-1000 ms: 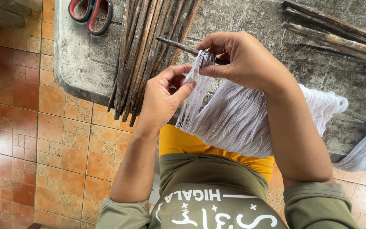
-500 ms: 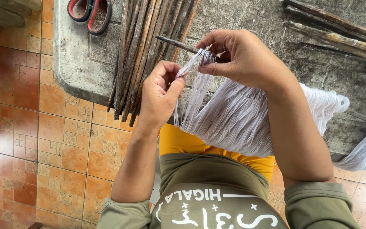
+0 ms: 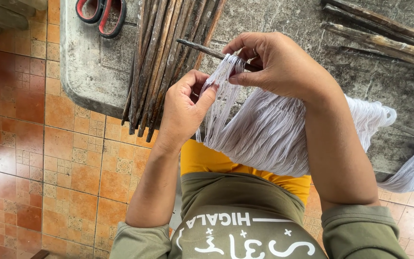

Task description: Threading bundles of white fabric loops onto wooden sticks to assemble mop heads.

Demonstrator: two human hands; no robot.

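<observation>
A bundle of white thread [image 3: 274, 129] is held up in front of the body, over the near edge of a grey stone worktop [image 3: 92, 72], and from there it fans down across the lap and trails off to the right over the worktop. The top of the bundle is gathered around a thin dark stick [image 3: 202, 48], which is gripped in the right hand [image 3: 279, 62]; the fingers of that hand are pressed together, with the thumb and forefinger pinching the strands just beside the stick. A few strands are drawn aside by the left hand [image 3: 185, 103], whose fingers are curled in and pinched on them. A row of long dark wooden sticks [image 3: 164, 62] is laid on the worktop just behind the hands, and more such sticks [image 3: 379, 33] are seen at the upper right. Red-handled scissors [image 3: 100, 14] are set at the far left of the worktop. An orange tiled floor [image 3: 49, 168] lies below.
</observation>
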